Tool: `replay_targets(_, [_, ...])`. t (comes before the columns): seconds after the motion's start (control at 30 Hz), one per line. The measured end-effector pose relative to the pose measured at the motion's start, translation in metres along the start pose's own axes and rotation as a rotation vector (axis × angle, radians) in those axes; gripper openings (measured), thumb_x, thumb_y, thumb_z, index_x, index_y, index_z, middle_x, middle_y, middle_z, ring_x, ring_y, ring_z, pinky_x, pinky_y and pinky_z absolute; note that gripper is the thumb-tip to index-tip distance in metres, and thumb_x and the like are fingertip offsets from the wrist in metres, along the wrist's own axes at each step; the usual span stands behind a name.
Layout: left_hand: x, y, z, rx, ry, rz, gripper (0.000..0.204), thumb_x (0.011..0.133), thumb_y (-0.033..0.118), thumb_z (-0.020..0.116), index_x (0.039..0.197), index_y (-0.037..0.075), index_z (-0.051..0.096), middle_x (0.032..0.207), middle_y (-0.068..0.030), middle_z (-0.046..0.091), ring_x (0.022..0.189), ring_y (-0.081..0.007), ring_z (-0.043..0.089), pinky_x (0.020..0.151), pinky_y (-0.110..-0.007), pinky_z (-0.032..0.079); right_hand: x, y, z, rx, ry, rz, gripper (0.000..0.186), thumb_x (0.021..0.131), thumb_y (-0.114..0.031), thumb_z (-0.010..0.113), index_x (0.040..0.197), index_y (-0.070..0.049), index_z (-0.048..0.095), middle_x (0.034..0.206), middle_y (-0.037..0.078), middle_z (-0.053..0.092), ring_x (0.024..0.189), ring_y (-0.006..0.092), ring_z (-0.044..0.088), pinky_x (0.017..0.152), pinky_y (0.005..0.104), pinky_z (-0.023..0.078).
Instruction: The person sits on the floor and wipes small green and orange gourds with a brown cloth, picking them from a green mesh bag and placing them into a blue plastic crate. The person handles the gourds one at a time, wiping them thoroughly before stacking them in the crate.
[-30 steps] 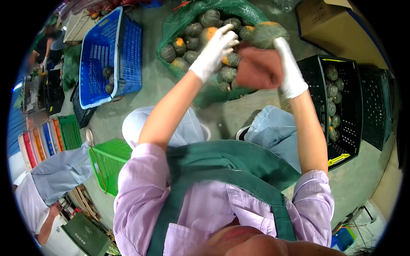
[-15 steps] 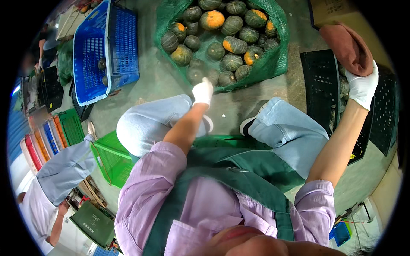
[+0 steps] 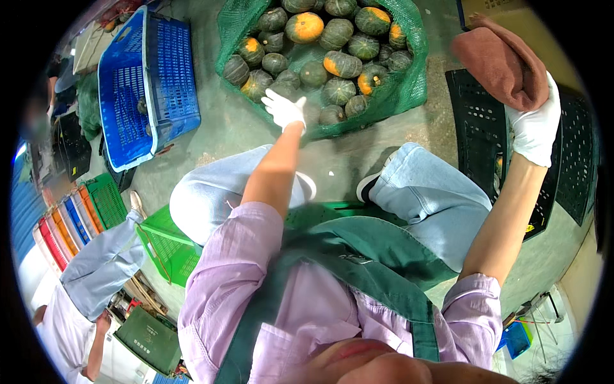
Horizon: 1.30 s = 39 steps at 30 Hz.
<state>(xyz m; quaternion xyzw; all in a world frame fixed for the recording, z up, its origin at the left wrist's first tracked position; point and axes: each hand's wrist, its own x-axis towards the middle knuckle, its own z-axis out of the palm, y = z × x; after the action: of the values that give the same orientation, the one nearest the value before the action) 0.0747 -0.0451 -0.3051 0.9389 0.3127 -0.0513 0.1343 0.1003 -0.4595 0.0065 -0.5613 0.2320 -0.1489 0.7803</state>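
My left hand (image 3: 286, 110), in a white glove, is stretched out with its fingers spread at the near rim of a green mesh bag (image 3: 409, 96). It holds nothing. Inside the bag lie many small dark green pumpkins (image 3: 341, 91), some with orange patches, such as the orange-topped pumpkin (image 3: 304, 27) towards the far side. Off to the right, my gloved right hand (image 3: 536, 128) is closed on a folded brown cloth (image 3: 502, 64), held above a black perforated crate (image 3: 473, 121). The cloth partly hides what the crate contains.
A tall blue crate (image 3: 173, 83) with a few pumpkins stands left of the bag. A bright green crate (image 3: 169, 243) is beside my left knee. Coloured crates (image 3: 70, 217) are stacked further left, near another person (image 3: 70, 320). A second black crate (image 3: 575, 160) lies far right.
My left hand has opened from a mostly closed shape and shifted slightly left. A pumpkin blurred by motion near it earlier now appears still in the bag. The cloth moved slightly left.
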Motion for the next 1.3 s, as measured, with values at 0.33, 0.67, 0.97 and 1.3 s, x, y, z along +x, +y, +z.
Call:
replay_targets(0.33, [0.081,-0.052,0.016,-0.448,-0.450,0.019,0.100,0.058,0.039,0.089,0.139,0.009,0.038,0.136,-0.0260,0.042,0.117,-0.0368,0.053,0.100,-0.043,0.048,-0.020,0.011,0.046,0.068,-0.066,0.151,0.038,0.101,-0.021,0.047,0.130,0.002,0.055,0.127,0.014,0.061,0.116,0.0243,0.059,0.103,0.0356,0.046])
replay_targets(0.67, [0.038,0.010,0.002,-0.580,-0.281,-0.006,0.071,0.068,0.025,0.085,0.123,0.014,0.041,0.129,-0.0213,0.047,0.109,-0.0382,0.054,0.093,-0.052,0.045,-0.062,0.023,0.083,-0.007,-0.193,0.204,0.037,0.096,-0.019,0.048,0.127,0.000,0.059,0.124,0.011,0.063,0.113,0.0201,0.060,0.103,0.0319,0.045])
replay_targets(0.97, [0.001,0.054,-0.073,-1.908,-0.961,-0.127,0.063,0.080,0.003,0.058,0.140,0.012,0.042,0.135,-0.0143,0.051,0.121,-0.0314,0.053,0.102,-0.046,0.047,-0.061,0.067,0.081,-1.290,-0.786,-0.011,0.021,0.082,-0.017,0.057,0.094,-0.005,0.070,0.113,0.013,0.067,0.105,0.0280,0.063,0.093,0.0344,0.047])
replay_targets(1.3, [-0.040,0.130,-0.200,-1.785,-1.077,0.402,0.068,0.080,0.008,0.069,0.142,0.011,0.040,0.137,-0.0112,0.049,0.126,-0.0264,0.050,0.108,-0.041,0.043,-0.068,0.095,0.094,-0.428,-0.782,0.347,0.074,0.090,-0.043,0.067,0.141,0.004,0.043,0.135,0.015,0.053,0.124,0.0193,0.049,0.105,0.0314,0.040])
